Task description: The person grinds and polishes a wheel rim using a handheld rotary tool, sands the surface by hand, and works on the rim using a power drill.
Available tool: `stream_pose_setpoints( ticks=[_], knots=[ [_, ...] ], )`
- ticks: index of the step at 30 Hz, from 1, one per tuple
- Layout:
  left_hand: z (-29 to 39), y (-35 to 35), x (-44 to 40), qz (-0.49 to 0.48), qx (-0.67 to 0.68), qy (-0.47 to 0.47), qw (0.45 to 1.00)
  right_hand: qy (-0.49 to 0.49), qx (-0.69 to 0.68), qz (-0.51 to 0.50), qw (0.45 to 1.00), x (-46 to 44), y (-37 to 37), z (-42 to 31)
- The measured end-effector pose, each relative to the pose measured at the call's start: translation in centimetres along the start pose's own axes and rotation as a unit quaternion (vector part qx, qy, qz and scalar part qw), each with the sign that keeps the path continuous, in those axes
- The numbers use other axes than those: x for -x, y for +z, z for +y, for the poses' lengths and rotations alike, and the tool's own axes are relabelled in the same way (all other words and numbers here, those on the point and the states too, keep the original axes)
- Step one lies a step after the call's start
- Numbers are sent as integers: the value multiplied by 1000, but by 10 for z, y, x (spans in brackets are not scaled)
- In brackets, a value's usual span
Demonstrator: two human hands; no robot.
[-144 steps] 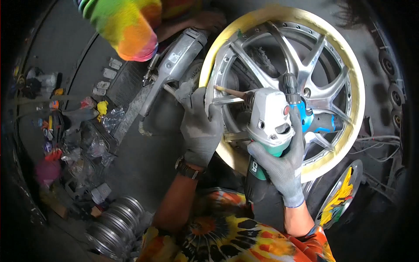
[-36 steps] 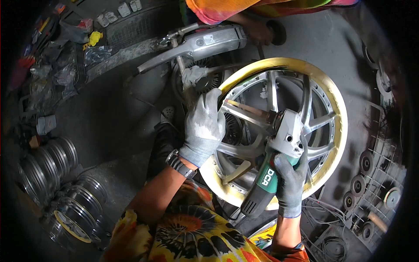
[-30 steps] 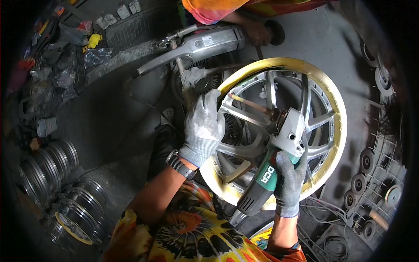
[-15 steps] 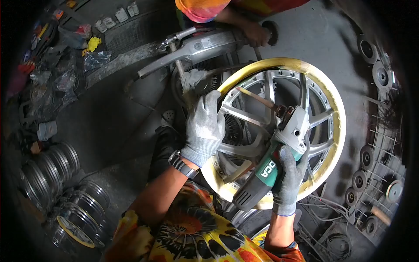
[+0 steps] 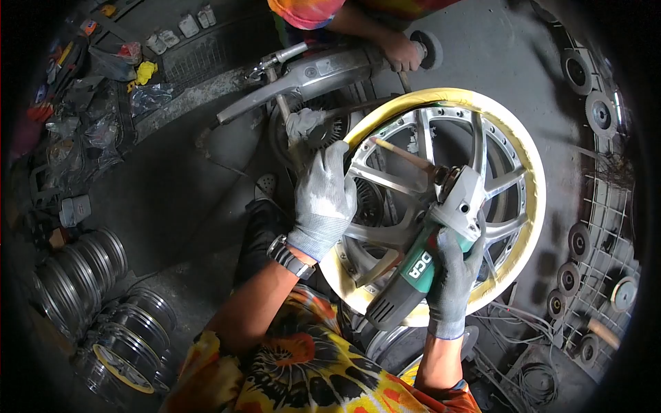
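Wheel [image 5: 506, 182] directly before the seated-side worker, face turned up, spokes open to view from where I stand; what bears its weight is hidden. Left hand [image 5: 321, 196], gloved, is closed over the rim's near-left edge, fingers hooked on the yellow covering [image 5: 533, 193]; I judge this steadies the wheel against the tool's push. Covering runs round the outer lip, presumably to guard it from scratches.

Right hand [image 5: 454, 272], also gloved, is wrapped round the grinder [image 5: 418, 270] just behind its metal head. Such a grip, close to the head, likely gives finer aim. Grinder slants across the wheel, head over the middle, narrow arm [image 5: 406, 156] reaching into a gap between spokes; its slimness would suit that tight space. Contact at the tip: cannot tell.

Beyond the wheel: a larger power tool [image 5: 330, 74], with a co-worker's hand [image 5: 401, 54] beside a round pad [image 5: 431, 49]. Discs [image 5: 575, 241] hang on a grid at right, probably for easy reach.
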State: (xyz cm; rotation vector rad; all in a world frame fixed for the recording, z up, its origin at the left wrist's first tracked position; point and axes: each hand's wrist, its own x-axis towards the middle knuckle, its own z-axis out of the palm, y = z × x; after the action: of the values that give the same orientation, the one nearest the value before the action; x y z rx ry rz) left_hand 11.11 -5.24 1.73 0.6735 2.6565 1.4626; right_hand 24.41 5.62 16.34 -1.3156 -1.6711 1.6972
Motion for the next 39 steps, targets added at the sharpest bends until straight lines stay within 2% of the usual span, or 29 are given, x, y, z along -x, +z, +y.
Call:
stream_pose_setpoints(
  ticks=[8, 11, 20, 24, 29, 31, 39],
  knots=[
    [0, 0, -1, -5, 1, 0, 1000, -10, -34, 11, 999, 2, 2, 4],
    [-1, 0, -1, 4, 14, 11, 1000, 34, -14, -25, 999, 7, -3, 5],
    [-1, 0, -2, 0, 5, 13, 1000, 15, 76, -61, 995, 12, -9, 0],
    [0, 0, -2, 3, 16, 17, 1000, 16, 77, -76, 994, 6, -13, 1],
    [1, -2, 0, 4, 16, 16, 1000, 79, 14, -66, 995, 1, -15, -7],
    [3, -5, -2, -44, 16, -16, 999, 71, 14, -74, 995, -4, -16, -9],
    [2, -7, -2, -36, 36, -11, 999, 74, 65, -73, 993, -8, -18, -16]
  ],
)
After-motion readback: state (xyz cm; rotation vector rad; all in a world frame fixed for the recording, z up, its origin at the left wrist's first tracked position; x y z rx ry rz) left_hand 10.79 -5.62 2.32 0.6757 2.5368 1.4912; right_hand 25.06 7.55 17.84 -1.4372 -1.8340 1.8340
